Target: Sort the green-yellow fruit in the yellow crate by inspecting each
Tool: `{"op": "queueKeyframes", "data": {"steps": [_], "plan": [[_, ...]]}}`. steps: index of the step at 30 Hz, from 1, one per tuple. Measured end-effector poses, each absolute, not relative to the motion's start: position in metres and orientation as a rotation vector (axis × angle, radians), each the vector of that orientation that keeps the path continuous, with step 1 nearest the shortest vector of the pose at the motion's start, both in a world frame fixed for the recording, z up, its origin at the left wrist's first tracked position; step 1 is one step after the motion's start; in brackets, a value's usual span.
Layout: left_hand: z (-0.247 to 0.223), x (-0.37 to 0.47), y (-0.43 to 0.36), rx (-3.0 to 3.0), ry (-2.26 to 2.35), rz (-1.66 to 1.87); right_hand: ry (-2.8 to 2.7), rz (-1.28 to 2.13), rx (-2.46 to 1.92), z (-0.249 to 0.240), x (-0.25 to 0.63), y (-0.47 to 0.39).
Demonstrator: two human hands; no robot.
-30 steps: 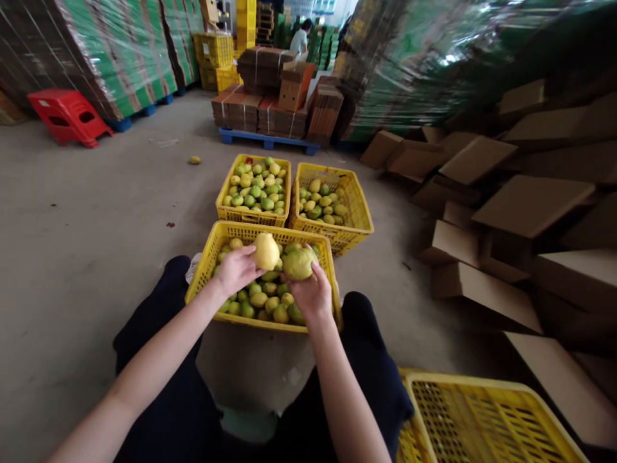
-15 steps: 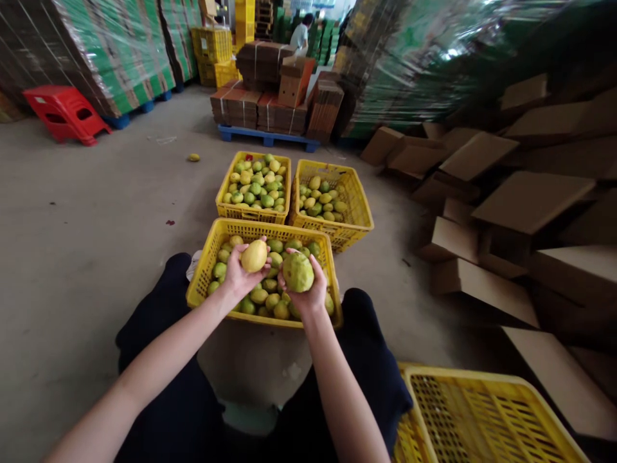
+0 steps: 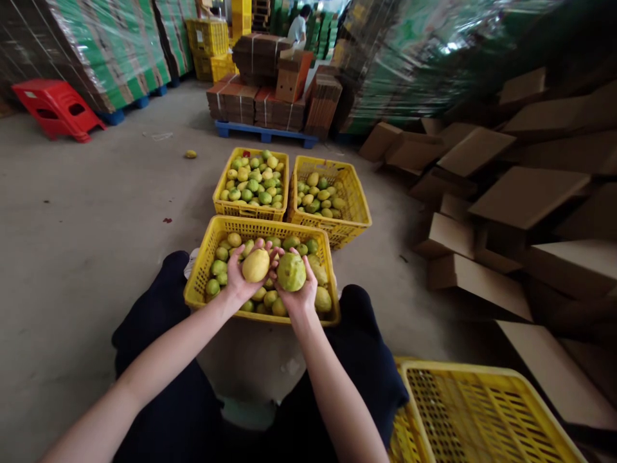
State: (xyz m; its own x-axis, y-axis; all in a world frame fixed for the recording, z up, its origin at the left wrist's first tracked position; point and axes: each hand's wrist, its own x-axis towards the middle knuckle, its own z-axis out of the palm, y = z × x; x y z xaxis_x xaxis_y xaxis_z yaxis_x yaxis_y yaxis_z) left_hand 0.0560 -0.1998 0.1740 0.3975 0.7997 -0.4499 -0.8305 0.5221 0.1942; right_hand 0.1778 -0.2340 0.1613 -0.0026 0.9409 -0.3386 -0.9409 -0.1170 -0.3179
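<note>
My left hand [image 3: 238, 281] is closed around a yellow lemon [image 3: 256, 265], palm up. In my right hand [image 3: 302, 298] rests a larger, knobbly green lemon [image 3: 292, 272], with the fingers curled about it. Both hands are close together above the near yellow crate [image 3: 260, 223], which holds many green and yellow lemons [image 3: 219, 268]. My hands and forearms hide part of the fruit in this crate.
Beyond stand a well-filled crate of lemons [image 3: 253, 183] and a partly filled crate [image 3: 354, 199]. Another yellow crate [image 3: 482, 411] is at lower right. Cardboard boxes [image 3: 525, 196] pile up on the right. A red stool [image 3: 60, 109], a loose lemon [image 3: 191, 154] and a distant person [image 3: 299, 29] also show.
My hands have come closer together, each still with its lemon. The right hand has moved left, and its green lemon looks slightly turned. The whole view has shifted a little.
</note>
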Motion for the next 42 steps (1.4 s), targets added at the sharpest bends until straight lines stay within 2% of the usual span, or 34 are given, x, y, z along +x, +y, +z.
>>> {"op": "queueKeyframes", "data": {"steps": [21, 34, 42], "plan": [[0.167, 0.059, -0.193, 0.010, 0.571, 1.099, 0.079, 1.553, -0.547, 0.152, 0.173, -0.234], [0.176, 0.057, -0.188, -0.208, 0.612, 0.994, -0.022, 1.609, -0.637, 0.140, 0.182, -0.222], [0.170, 0.055, -0.183, -0.147, 0.590, 1.051, 0.030, 1.558, -0.653, 0.151, 0.191, -0.226]]}}
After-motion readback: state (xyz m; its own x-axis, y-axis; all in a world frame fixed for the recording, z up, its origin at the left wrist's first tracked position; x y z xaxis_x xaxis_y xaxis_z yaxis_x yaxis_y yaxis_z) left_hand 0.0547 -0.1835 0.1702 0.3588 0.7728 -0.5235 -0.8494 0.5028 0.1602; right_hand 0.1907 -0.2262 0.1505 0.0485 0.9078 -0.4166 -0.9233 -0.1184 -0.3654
